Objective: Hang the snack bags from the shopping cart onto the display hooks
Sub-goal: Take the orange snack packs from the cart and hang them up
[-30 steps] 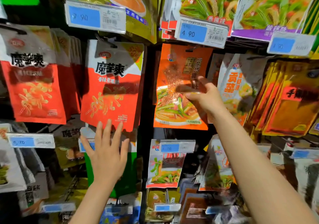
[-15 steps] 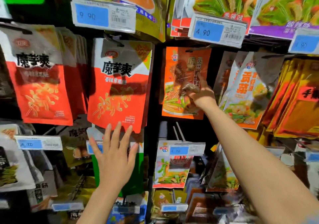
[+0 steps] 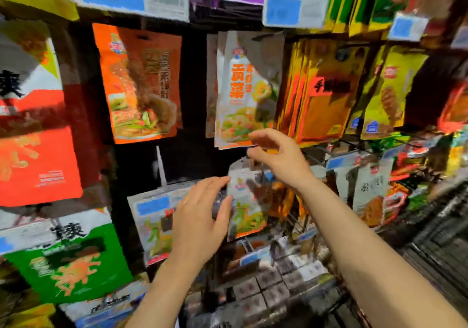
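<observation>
Snack bag (image 3: 247, 206), white-topped with green vegetables printed low on its face, hangs in the lower row of the display with its long axis upright, top edge up by the hook and printed face turned toward the person, though motion blur hides the hook itself. It sits between the two hands — the left hand (image 3: 200, 224) just beside its left edge, fingers straight and loosely spread, fingertips (image 3: 222, 179) touching or nearly touching the top corner; I cannot tell which. The right hand (image 3: 276, 155) is above and slightly right of the bag's top, its fingers curled toward the thumb as if pinching near the hang hole, but the blur leaves it unclear whether anything is held. The left hand looks nearer to the bag's body, the right nearer to its top. Just above, a white bag with orange characters (image 3: 243, 92) hangs upright, and an orange bag (image 3: 141, 82) hangs well to the left.
</observation>
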Demonstrator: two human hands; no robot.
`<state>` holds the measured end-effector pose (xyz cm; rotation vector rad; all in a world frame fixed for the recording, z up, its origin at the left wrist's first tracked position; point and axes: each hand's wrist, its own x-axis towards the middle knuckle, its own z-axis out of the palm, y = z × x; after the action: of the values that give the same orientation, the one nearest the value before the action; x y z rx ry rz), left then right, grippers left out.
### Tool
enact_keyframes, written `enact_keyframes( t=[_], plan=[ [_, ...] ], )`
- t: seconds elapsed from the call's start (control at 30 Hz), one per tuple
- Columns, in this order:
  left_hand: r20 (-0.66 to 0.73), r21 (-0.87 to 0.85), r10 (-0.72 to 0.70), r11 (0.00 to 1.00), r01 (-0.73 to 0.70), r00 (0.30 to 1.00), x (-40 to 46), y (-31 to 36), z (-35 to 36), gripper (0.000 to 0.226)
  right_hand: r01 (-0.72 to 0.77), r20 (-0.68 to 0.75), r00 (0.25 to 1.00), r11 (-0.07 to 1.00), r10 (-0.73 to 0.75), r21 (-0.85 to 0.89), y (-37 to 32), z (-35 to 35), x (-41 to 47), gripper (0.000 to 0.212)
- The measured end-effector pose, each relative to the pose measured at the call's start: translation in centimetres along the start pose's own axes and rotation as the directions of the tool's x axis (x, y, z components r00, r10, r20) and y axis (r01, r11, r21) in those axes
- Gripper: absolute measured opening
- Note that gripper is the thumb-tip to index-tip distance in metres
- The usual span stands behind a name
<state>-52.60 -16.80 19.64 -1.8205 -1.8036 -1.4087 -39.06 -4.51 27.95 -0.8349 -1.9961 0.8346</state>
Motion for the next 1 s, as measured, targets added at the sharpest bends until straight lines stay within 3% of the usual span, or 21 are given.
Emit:
enact_keyframes(
  t=[0.13,0.3,0.43,0.57,0.67,0.8,0.87,1.0],
  plan=[
    [0.077,-0.075,0.155,0.986,-0.149,0.985,1.5,5.8,7.4,0.03,-0.155,-0.106,0.981,0.986,0.16,0.059,5.8,-7.9,-6.2,0.02],
    [0.238,-0.177,0.292,0.951,-0.255,0.926,0.9,13.0,18.6,0.018,-0.381,-0.286,0.857,0.901,0.429,0.209,13.3,-18.1,-14.1,0.013],
    [0.455,-0.364,0.159,0.931,0.02,0.876,-3.2,19.2,25.1,0.023,-0.499,-0.386,0.716,0.813,0.581,0.299,18.5,-24.2,-20.8,0.013],
    [0.621,-0.391,0.289,0.92,-0.032,0.729,-5.7,22.8,31.4,0.026,-0.626,-0.423,0.51,0.66,0.749,0.414,22.4,-27.8,-26.9,0.016],
    [0.733,-0.432,0.318,0.9,0.05,0.601,-6.9,24.2,35.8,0.029,-0.703,-0.494,0.346,0.57,0.797,0.426,25.2,-29.3,-31.0,0.01],
    [0.858,-0.386,0.294,0.911,0.149,0.422,-7.9,26.1,41.8,0.027,-0.687,-0.507,0.101,0.429,0.856,0.587,28.8,-30.8,-34.6,0.011],
    [0.919,-0.322,0.272,0.935,0.146,0.285,-8.1,26.6,45.8,0.021,-0.665,-0.48,0.009,0.363,0.877,0.653,31.0,-31.2,-35.2,0.016],
    [0.962,-0.266,0.269,0.962,0.063,-0.042,-8.2,26.4,55.2,0.045,-0.534,-0.332,-0.155,0.204,0.93,0.821,37.4,-31.2,-34.5,0.029]
  ],
)
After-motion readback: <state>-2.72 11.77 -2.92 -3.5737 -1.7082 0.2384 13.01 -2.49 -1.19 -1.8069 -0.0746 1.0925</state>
